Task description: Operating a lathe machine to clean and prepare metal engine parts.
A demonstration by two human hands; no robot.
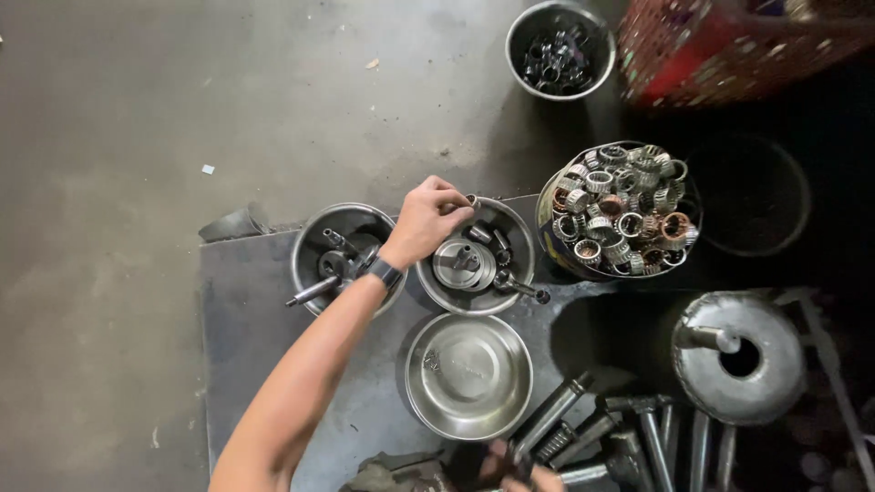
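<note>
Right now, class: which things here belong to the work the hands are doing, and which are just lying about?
In hand:
left hand pinching a small metal part over the middle bowl
right hand on the shafts

Lying about:
empty bowl
left bowl
bearing tin
far bucket
red crate

Single head-worn view (steeply downward) from above, near the metal-topped workbench (246,301)
</note>
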